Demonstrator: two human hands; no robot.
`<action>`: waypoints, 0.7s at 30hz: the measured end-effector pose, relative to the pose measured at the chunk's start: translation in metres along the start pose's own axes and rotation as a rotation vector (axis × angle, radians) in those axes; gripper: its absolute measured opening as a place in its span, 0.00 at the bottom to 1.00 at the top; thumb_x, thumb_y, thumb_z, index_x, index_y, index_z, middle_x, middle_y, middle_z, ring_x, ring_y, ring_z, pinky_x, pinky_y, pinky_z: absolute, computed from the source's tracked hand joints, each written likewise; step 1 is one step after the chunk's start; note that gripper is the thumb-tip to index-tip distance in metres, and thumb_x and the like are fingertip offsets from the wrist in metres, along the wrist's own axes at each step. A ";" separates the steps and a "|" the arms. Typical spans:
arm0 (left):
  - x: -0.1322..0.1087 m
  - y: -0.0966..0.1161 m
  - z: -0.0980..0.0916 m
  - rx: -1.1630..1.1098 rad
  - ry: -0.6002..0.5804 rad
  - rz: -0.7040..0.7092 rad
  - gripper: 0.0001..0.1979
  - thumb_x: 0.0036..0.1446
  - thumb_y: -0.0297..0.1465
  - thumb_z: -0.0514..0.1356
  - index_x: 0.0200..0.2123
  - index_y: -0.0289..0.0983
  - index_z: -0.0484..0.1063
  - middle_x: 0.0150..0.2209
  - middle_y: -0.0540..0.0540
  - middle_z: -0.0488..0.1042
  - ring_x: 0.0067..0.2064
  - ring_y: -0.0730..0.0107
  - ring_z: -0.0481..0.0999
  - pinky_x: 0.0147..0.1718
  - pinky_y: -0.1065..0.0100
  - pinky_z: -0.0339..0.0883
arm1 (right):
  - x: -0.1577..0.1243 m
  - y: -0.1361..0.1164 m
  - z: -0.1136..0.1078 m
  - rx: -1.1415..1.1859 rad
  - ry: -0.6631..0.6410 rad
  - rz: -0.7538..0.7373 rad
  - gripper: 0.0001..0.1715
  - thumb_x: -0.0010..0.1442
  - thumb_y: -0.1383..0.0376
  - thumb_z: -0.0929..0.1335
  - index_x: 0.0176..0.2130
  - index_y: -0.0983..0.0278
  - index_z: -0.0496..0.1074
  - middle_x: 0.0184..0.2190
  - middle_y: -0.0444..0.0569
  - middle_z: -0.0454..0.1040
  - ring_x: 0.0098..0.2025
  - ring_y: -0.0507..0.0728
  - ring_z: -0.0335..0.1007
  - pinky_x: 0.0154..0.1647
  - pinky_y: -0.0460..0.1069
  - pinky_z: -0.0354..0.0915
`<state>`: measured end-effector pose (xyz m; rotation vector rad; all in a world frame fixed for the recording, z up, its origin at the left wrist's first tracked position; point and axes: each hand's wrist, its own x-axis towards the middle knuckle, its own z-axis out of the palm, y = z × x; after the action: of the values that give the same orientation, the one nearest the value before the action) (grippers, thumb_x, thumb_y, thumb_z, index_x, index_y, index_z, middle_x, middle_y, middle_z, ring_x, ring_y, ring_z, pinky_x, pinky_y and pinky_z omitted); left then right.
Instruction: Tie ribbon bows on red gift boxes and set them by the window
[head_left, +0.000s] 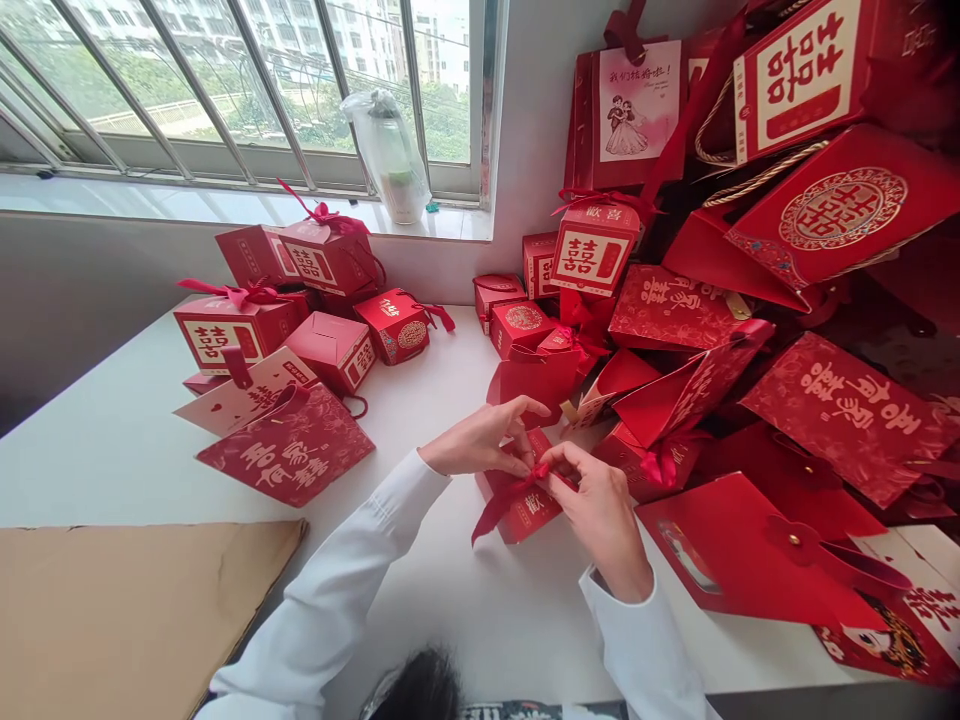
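Observation:
A small red gift box [523,515] with gold characters stands on the white table between my hands. Across its top runs a dark red ribbon [499,505], knotted or looped near the middle, with one tail hanging toward the left. My left hand [491,438] pinches the ribbon at the knot from the far left side. From the right, my right hand [596,500] has thumb and forefinger closed on the ribbon at the same knot. Fingers partly cover the knot, so its exact form is hidden.
Red boxes [330,350] and bags cluster at the back left. A large heap of red gift bags [847,400] and boxes fills the right side. Cardboard [135,610] lies at the front left. A bagged cup [394,165] stands on the windowsill [247,212].

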<state>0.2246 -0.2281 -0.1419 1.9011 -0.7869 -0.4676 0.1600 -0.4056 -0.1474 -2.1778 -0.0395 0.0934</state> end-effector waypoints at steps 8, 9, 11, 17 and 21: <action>-0.001 0.002 0.000 0.016 0.020 0.003 0.27 0.50 0.25 0.62 0.53 0.35 0.57 0.30 0.49 0.77 0.35 0.69 0.74 0.41 0.65 0.64 | 0.001 0.000 -0.001 0.008 -0.017 -0.015 0.07 0.57 0.61 0.65 0.32 0.59 0.71 0.26 0.41 0.74 0.27 0.52 0.67 0.29 0.45 0.60; -0.002 0.002 0.000 0.018 0.031 -0.011 0.27 0.50 0.25 0.62 0.53 0.35 0.56 0.30 0.49 0.77 0.35 0.69 0.75 0.41 0.65 0.64 | 0.001 -0.001 -0.002 0.019 -0.020 -0.020 0.06 0.57 0.60 0.65 0.34 0.59 0.71 0.26 0.41 0.74 0.27 0.52 0.67 0.29 0.45 0.61; -0.003 0.003 -0.001 0.020 0.054 -0.044 0.28 0.50 0.25 0.61 0.54 0.35 0.56 0.30 0.50 0.77 0.35 0.68 0.75 0.40 0.65 0.65 | 0.000 -0.001 -0.004 0.033 -0.019 -0.044 0.09 0.55 0.61 0.67 0.39 0.59 0.70 0.28 0.42 0.73 0.28 0.52 0.67 0.31 0.46 0.62; -0.006 0.011 0.001 0.069 0.080 -0.100 0.28 0.49 0.25 0.60 0.54 0.35 0.56 0.29 0.51 0.77 0.33 0.68 0.74 0.37 0.66 0.65 | -0.003 -0.004 -0.010 0.062 0.082 -0.056 0.15 0.57 0.53 0.66 0.41 0.59 0.70 0.36 0.46 0.75 0.35 0.55 0.69 0.35 0.48 0.64; -0.007 0.019 0.005 0.113 0.091 -0.131 0.30 0.48 0.24 0.59 0.55 0.35 0.55 0.29 0.51 0.77 0.33 0.69 0.74 0.34 0.68 0.65 | -0.002 -0.010 -0.005 0.095 0.076 -0.019 0.17 0.60 0.52 0.64 0.43 0.59 0.68 0.29 0.43 0.74 0.30 0.54 0.69 0.32 0.47 0.62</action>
<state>0.2100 -0.2323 -0.1272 2.0726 -0.6436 -0.4204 0.1583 -0.4044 -0.1362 -2.0840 -0.0119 0.0019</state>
